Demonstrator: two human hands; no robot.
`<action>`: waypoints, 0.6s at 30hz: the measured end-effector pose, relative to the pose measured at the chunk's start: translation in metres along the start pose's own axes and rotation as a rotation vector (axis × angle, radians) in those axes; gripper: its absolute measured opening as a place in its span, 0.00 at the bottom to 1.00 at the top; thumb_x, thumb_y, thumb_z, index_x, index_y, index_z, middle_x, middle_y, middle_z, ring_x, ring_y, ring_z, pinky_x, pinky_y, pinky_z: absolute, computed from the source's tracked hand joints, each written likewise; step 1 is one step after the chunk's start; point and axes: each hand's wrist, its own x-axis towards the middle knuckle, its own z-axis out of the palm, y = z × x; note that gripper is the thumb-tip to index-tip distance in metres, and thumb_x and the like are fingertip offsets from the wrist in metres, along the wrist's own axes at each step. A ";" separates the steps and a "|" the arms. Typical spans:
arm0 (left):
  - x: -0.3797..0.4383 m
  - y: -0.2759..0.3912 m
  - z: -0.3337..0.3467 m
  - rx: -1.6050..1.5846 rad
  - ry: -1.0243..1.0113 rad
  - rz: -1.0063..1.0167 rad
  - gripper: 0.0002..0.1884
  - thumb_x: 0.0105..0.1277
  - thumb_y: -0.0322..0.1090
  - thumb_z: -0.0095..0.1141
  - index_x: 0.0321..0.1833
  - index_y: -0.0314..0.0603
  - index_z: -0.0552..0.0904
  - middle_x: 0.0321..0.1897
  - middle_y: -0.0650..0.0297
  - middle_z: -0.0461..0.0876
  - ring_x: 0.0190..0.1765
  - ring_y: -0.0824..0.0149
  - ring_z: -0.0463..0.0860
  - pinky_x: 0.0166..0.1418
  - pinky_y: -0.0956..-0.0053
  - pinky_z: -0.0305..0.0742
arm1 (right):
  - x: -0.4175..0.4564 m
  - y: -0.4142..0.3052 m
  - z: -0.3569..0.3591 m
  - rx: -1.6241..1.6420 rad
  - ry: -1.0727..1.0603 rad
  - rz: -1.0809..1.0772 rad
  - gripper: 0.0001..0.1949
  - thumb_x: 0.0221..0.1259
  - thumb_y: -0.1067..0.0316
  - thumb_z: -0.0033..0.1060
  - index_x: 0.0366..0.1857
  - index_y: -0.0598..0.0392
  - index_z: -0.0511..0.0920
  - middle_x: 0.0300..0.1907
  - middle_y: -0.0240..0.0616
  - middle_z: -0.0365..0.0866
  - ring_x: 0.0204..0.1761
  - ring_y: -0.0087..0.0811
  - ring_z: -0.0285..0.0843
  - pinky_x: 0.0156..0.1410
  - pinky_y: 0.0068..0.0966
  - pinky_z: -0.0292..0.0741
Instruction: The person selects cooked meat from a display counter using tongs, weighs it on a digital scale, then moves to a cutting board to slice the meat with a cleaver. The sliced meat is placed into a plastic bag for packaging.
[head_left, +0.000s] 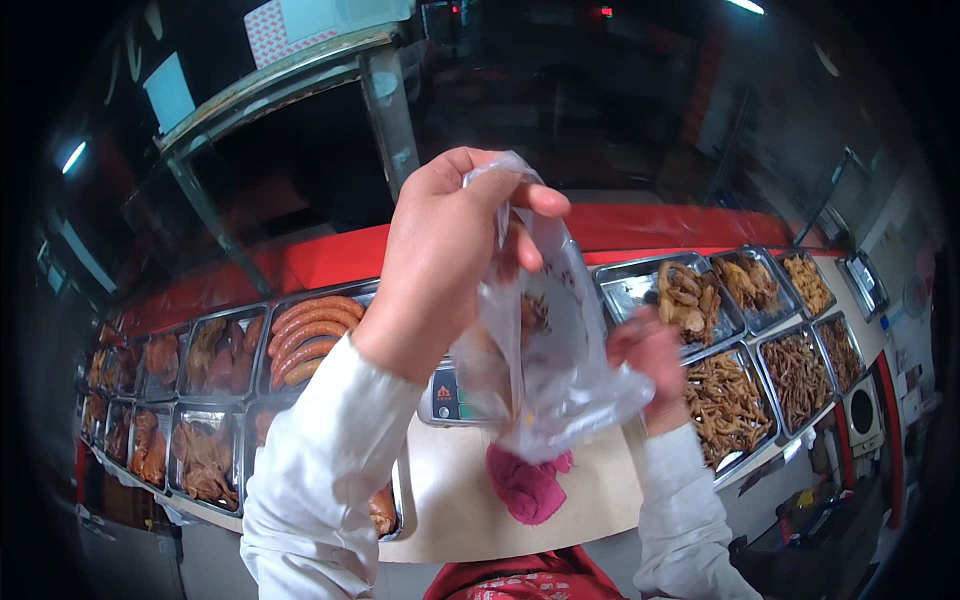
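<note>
My left hand (450, 217) pinches the top of a clear plastic bag (562, 360) between thumb and fingers, up in front of me. The bag hangs down over the counter. Dark reddish-brown patches show through its film; whether they are contents or print is unclear. Beside the bag's lower right side is my right hand (652, 367), blurred, and I cannot tell whether it grips the plastic. Partly hidden behind the bag sits a digital scale (444, 401). A crumpled pink cloth (529, 491) lies on the pale counter (450, 502) below it.
Left stand metal trays of cooked meats, with sausages (311, 337) nearest. Trays on the right hold cooked poultry (686, 300), chicken feet (727, 405) and dark strips (795, 367). A red ledge (330, 255) and framed glass run behind. My red apron (525, 577) meets the counter's front edge.
</note>
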 end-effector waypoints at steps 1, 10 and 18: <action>-0.013 0.006 0.003 0.021 -0.036 -0.005 0.07 0.82 0.32 0.50 0.49 0.36 0.78 0.35 0.55 0.92 0.18 0.76 0.78 0.24 0.82 0.71 | -0.008 0.032 -0.005 -0.033 0.197 0.112 0.20 0.75 0.54 0.68 0.61 0.55 0.80 0.52 0.38 0.85 0.54 0.32 0.83 0.61 0.32 0.82; -0.094 -0.001 0.050 -0.125 -0.533 -0.223 0.06 0.82 0.31 0.52 0.49 0.34 0.76 0.32 0.48 0.90 0.12 0.74 0.72 0.16 0.83 0.66 | -0.145 0.133 -0.020 0.083 0.610 0.122 0.20 0.75 0.57 0.64 0.63 0.56 0.78 0.56 0.40 0.83 0.57 0.34 0.82 0.64 0.34 0.81; -0.120 -0.040 0.118 0.041 -0.994 -0.097 0.26 0.60 0.22 0.78 0.60 0.37 0.79 0.35 0.72 0.81 0.33 0.84 0.74 0.40 0.86 0.69 | -0.270 0.082 -0.004 0.034 0.806 -0.206 0.20 0.76 0.60 0.61 0.65 0.57 0.77 0.59 0.42 0.82 0.60 0.35 0.81 0.67 0.35 0.80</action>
